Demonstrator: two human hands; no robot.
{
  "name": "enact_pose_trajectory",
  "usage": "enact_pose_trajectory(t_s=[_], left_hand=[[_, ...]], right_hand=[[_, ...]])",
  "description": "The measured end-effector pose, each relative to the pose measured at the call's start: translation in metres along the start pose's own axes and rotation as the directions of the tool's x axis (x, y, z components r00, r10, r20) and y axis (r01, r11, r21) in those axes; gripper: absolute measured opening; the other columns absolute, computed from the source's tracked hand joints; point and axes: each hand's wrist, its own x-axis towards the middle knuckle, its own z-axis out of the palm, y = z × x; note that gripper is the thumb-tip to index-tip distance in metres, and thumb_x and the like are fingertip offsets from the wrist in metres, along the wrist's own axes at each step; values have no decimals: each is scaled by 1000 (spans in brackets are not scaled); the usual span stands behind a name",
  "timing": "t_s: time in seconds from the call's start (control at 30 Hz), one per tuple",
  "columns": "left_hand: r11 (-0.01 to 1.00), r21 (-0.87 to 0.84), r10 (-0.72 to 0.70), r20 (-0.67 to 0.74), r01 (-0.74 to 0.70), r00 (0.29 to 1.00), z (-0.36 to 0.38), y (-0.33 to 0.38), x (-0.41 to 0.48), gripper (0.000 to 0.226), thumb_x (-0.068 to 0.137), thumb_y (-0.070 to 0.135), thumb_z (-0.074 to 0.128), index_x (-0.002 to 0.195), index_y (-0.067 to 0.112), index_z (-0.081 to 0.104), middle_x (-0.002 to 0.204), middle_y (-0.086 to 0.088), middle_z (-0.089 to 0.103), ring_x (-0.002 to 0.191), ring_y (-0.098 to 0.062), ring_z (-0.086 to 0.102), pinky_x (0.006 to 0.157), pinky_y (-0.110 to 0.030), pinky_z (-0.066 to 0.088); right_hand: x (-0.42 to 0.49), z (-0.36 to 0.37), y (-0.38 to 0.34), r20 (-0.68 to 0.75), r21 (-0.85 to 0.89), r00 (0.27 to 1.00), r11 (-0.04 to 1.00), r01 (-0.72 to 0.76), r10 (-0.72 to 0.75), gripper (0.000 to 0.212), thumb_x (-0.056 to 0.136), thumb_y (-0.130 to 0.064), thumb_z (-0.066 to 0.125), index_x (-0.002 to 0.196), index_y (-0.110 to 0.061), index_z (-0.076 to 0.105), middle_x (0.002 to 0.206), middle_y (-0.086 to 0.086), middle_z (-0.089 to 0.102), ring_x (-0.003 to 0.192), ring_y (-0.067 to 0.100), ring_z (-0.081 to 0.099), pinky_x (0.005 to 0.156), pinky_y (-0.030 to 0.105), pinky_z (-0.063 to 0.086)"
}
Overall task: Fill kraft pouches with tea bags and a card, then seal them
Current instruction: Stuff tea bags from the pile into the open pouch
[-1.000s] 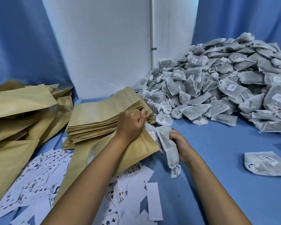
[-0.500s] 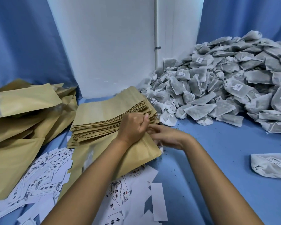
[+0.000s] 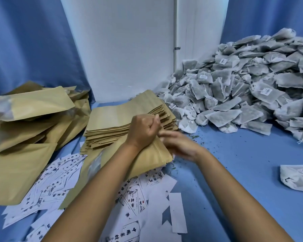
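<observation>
Nearest me, printed cards (image 3: 133, 203) lie scattered over the blue table (image 3: 243, 172), some under my forearms. Just beyond them lies the kraft pouch (image 3: 152, 158) I am filling, flat and slanted, its mouth toward the far side. My left hand (image 3: 143, 130) is curled into a fist at that mouth, pinching the pouch's upper edge. My right hand (image 3: 178, 145) is against the opening just beside the left, fingers pointed in at it; it is blurred, so I cannot tell whether it grips anything. A second ago this hand held a tea bag outside the pouch; now that bag is out of sight and the hand has come in close against my left. Behind my hands sits the stack of empty pouches (image 3: 122, 119), and to the left a heap of filled pouches (image 3: 30, 119). One loose tea bag (image 3: 297, 177) lies at the right edge. Farthest off, the big pile of tea bags (image 3: 252, 91) rises against the blue curtain (image 3: 24, 41).
</observation>
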Motion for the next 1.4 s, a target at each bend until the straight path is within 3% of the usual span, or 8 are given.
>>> enact_pose_trajectory(t_s=[0.1, 0.2, 0.3, 0.5, 0.67, 0.83, 1.17, 1.4], left_hand=[[998, -19, -62, -43, 61, 997, -7, -5, 7, 59, 94, 23, 34, 44, 1, 55, 44, 2, 48, 39, -17, 45, 43, -29, 38], [994, -34, -106, -86, 103, 991, -9, -8, 12, 56, 94, 23, 34, 42, 5, 44, 40, 3, 42, 38, -12, 41, 43, -34, 34], [989, -48, -141, -97, 137, 985, -9, -7, 15, 58, 94, 25, 33, 42, -1, 41, 38, -9, 39, 37, -25, 40, 42, -38, 34], [989, -48, -141, -81, 138, 987, -8, -3, 14, 61, 95, 26, 33, 44, -6, 44, 40, -17, 39, 37, -31, 40, 41, -43, 34], [990, -47, -139, -57, 136, 989, -3, -3, 13, 63, 95, 28, 32, 45, -7, 48, 42, -18, 45, 39, -31, 45, 43, -45, 38], [991, -40, -129, -56, 127, 990, -1, -2, 13, 62, 95, 27, 32, 44, -6, 47, 41, -16, 44, 38, -30, 44, 43, -44, 38], [991, -38, -127, -46, 125, 991, 2, -1, 10, 61, 95, 27, 32, 43, -5, 43, 41, -16, 41, 37, -29, 40, 41, -43, 36], [994, -49, -103, -39, 101, 994, 5, 5, 8, 56, 94, 23, 34, 42, 2, 36, 40, -6, 32, 37, -23, 32, 41, -36, 31]], right_hand=[[-5, -39, 14, -399, -311, 902, 950, 36, -164, 12, 90, -9, 59, 83, -15, 66, 79, 2, 66, 73, 18, 58, 63, 26, 45], [-10, -36, 37, -170, -555, 985, 828, -73, -28, 23, 74, -30, 78, 93, -31, 66, 94, -13, 65, 79, -1, 60, 70, 16, 47], [-3, -6, 59, 146, -865, 982, 465, 187, -123, 66, 65, -52, 78, 125, -35, 55, 121, -29, 49, 102, -10, 45, 85, 0, 31], [5, 4, 72, 178, -946, 916, 192, 259, -359, 25, 94, -29, 55, 106, -13, 70, 104, 7, 67, 93, 23, 60, 71, 26, 44], [-4, -3, 67, -36, -840, 889, 496, 221, -457, 6, 75, -13, 76, 76, -18, 76, 84, -12, 66, 77, 6, 59, 64, 10, 38], [-11, -21, 62, -152, -449, 964, 884, 128, -217, 12, 71, -12, 81, 69, -22, 76, 82, -4, 71, 72, 11, 65, 68, 19, 48], [-17, -53, 55, -339, -57, 931, 991, 124, -136, 11, 85, -2, 63, 90, 0, 74, 88, 14, 74, 80, 20, 71, 76, 22, 56], [-24, -67, 43, -630, -145, 726, 960, 241, -277, 14, 77, 0, 73, 70, -11, 73, 70, 1, 73, 58, 10, 62, 55, 18, 52]])
